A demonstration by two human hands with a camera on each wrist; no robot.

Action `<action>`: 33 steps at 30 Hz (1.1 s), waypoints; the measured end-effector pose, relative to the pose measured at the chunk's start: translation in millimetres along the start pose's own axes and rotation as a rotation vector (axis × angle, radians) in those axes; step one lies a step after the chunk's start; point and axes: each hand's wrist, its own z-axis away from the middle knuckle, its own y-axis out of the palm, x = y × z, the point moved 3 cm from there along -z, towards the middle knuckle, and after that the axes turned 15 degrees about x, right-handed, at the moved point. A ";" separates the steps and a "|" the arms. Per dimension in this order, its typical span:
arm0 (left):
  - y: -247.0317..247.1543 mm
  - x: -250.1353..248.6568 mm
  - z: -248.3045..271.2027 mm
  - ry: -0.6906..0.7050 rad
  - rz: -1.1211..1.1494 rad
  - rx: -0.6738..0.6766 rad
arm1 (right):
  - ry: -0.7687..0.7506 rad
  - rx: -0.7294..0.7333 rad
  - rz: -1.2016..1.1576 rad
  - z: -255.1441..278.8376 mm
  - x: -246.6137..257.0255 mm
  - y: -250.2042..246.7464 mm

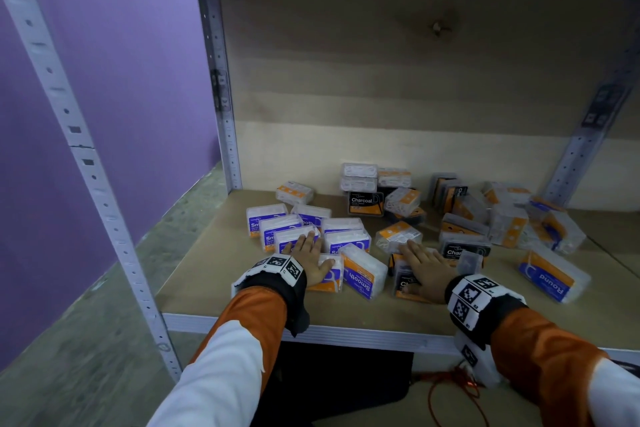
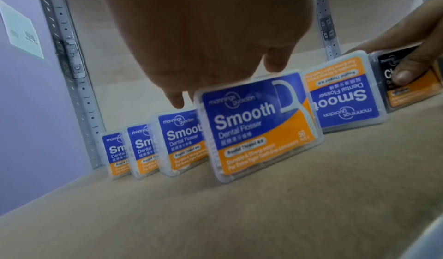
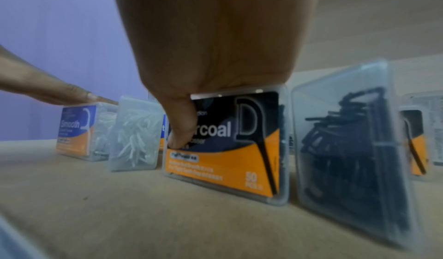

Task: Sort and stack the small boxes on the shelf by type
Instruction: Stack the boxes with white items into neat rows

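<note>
My left hand [image 1: 306, 255] lies flat, fingers straight, on a blue-and-orange Smooth box [image 1: 330, 283] at the shelf front; from the left wrist, the palm [image 2: 203, 35] sits over that tilted box [image 2: 258, 130]. More Smooth boxes [image 1: 273, 225] stand in a row to its left [image 2: 177, 141], and another lies between the hands [image 1: 363, 274]. My right hand [image 1: 427, 265] grips a black-and-orange Charcoal box [image 1: 403, 284]. In the right wrist view the thumb [image 3: 179, 128] curls over its label [image 3: 227, 149] and the palm covers the top edge.
A mixed pile of boxes [image 1: 512, 218] fills the shelf's right side, with a Round box [image 1: 550, 274] near the front. More Charcoal boxes [image 1: 365, 203] stand at the back. A clear box of black flossers [image 3: 347, 149] is right of my hand. Metal upright [image 1: 86, 156] at left.
</note>
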 end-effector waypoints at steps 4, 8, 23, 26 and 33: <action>-0.1 -0.3 0.9 0.008 0.013 -0.001 | -0.001 0.005 0.010 -1.8 -1.3 -0.7; -1.0 0.2 2.4 0.013 0.022 0.005 | -0.002 0.022 0.040 -1.5 0.0 -3.3; -0.6 2.0 1.6 0.038 0.008 0.031 | -0.099 0.244 0.035 14.8 -10.4 -55.6; -2.4 5.2 1.3 0.069 -0.012 0.038 | -0.127 0.211 0.113 9.4 -14.1 -72.2; -20.9 15.2 5.0 0.177 -0.103 0.079 | -0.188 0.204 0.236 -20.0 -21.5 -100.6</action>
